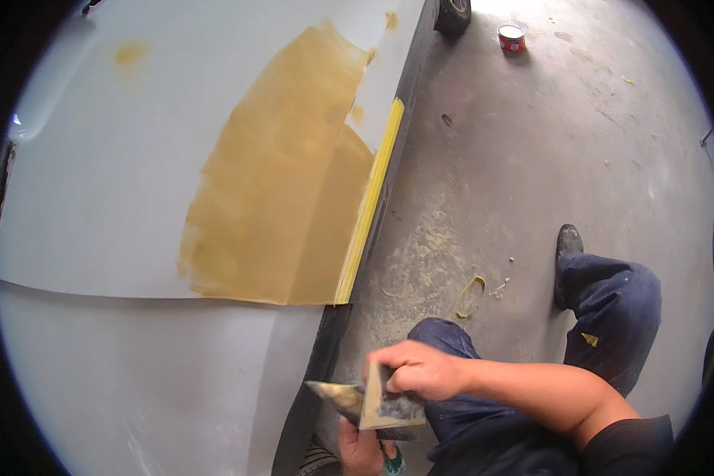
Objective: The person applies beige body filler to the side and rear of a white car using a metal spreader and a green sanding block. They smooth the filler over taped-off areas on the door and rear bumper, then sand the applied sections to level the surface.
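Both scrapers were held beyond the near corner of the car door (111,222), apart from it and out in front of the person's legs. The right hand (419,370) had a closed grip on the right scraper (395,406), a flat dark plate with a tan-smeared edge, with fingers bent over its top and no visible gap. That plate stood steeply tilted, its edge against or very near the left scraper (337,391), whose face carried yellowish paste; probably the two were angled so that one could wipe the other and keep the paste from dropping.

The left hand (361,450) held the left scraper from below, its grip narrow, likely to steady it; how its fingers closed was partly hidden by the plates. A bit of green (393,462) showed beside them, too covered to identify.

On the car door lay a broad tan patch (270,174). Yellow tape (370,205) ran along the door's lower edge, probably placed to shield the dark trim (387,186) beside it. Out from the door, on the floor (611,159), were a loop of tape (460,312) and, farther along, a red tin (512,44).
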The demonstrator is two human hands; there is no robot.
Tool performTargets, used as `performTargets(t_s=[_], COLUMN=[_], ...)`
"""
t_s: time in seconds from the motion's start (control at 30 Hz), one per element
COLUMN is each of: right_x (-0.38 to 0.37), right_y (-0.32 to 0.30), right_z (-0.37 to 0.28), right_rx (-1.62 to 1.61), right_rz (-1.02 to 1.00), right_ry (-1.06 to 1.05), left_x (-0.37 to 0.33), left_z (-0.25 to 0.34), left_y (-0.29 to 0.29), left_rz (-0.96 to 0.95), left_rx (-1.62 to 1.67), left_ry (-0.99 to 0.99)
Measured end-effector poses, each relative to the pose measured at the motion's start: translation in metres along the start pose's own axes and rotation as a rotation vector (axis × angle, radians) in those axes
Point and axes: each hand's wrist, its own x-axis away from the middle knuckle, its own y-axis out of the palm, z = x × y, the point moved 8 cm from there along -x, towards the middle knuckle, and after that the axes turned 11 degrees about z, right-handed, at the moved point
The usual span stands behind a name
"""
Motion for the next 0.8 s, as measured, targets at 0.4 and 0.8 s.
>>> performTargets(t_s=[0.4, 0.8], right_x=[-0.065, -0.101], right_y=[-0.093, -0.105], right_z=[0.055, 0.042], right_rx=[-0.636, -0.654], right_rz=[1.012, 1.018], right_ry=[-0.039, -0.076], left_x=[0.012, 0.023], left_z=[0.032, 0.02], left_y=[-0.021, -0.018], left_rz=[0.075, 0.042], left_rx=[-0.072, -0.064], left_ry=[0.192, 0.118])
